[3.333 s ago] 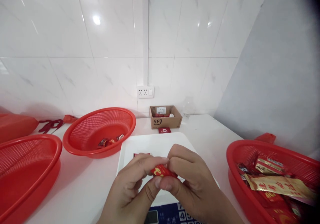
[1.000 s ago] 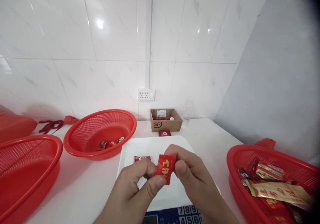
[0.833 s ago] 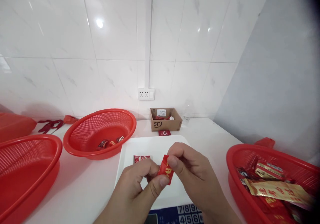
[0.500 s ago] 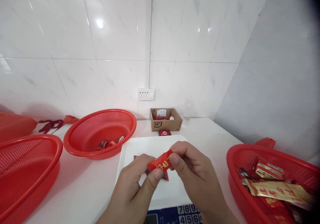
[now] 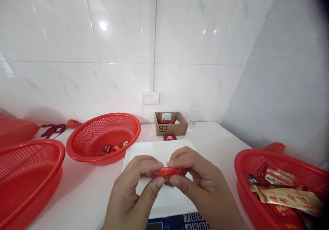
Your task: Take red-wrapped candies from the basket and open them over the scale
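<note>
My left hand [image 5: 131, 192] and my right hand [image 5: 203, 185] meet over the white tray of a scale [image 5: 164, 147]. Both pinch the same small red packet [image 5: 167, 171], which lies flat and edge-on between thumbs and forefingers. The fingers of both hands are closed on it. The small red packet seen earlier on the tray is hidden behind my left hand.
A red mesh basket [image 5: 102, 139] with a few wrapped sweets sits at the back left, another red basket [image 5: 28, 175] at the near left. A red basket of red and gold packets [image 5: 280, 185] stands at the right. A small cardboard box [image 5: 171, 123] is by the wall.
The red packet was held upright with its printed face toward me; both hands have turned it flat and lowered it slightly. The hands stay together over the tray.
</note>
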The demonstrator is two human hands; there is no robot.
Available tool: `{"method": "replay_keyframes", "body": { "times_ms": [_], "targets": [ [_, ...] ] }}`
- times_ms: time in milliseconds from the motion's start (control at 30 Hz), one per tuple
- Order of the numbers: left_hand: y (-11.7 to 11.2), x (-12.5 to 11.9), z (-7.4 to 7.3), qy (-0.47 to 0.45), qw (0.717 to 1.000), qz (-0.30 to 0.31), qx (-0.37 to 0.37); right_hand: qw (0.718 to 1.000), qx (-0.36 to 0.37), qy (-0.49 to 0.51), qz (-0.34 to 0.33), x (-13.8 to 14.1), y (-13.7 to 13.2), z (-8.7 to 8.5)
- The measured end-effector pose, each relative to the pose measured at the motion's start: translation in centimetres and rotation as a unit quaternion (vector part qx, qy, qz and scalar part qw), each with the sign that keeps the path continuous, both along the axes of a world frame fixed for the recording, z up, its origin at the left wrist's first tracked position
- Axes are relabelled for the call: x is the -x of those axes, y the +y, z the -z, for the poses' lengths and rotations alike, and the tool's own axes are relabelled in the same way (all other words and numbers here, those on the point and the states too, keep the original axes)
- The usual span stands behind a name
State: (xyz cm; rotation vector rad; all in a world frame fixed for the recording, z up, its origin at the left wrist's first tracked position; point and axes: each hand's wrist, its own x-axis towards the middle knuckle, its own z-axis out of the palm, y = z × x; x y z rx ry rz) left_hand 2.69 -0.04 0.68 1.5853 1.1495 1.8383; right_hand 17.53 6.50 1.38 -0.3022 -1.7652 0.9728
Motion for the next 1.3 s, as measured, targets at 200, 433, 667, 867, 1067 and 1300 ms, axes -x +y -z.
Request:
{"method": "replay_keyframes", "body": {
  "times_ms": [200, 433, 667, 867, 1067, 1300],
  "targets": [
    [-0.12, 0.02, -0.36, -0.035, 0.999, 0.040, -0.005, 1.000, -0.020, -0.003, -0.012, -0.23, -0.25, -0.01],
    [-0.14, -0.12, -0.32, -0.050, 0.997, 0.055, -0.025, 0.997, -0.072, 0.009, 0.012, -0.11, -0.22, 0.02],
    [-0.48, -0.12, 0.10, -0.089, 0.994, 0.064, -0.003, 0.994, -0.108, 0.009, 0.028, -0.19, -0.43, -0.18],
    [-0.60, -0.29, -0.10, -0.146, 0.986, 0.073, 0.027, 0.997, -0.068, 0.027, 0.021, -0.03, -0.47, 0.18],
    [-0.37, 0.00, -0.11, -0.180, 0.977, 0.103, 0.050, 1.000, -0.018, 0.016, -0.004, 0.06, -0.59, 0.14],
    [-0.25, 0.37, -0.08, -0.206, 0.968, 0.137, 0.048, 1.000, 0.005, 0.014, 0.006, -0.20, -0.89, 0.04]
  ]
}}
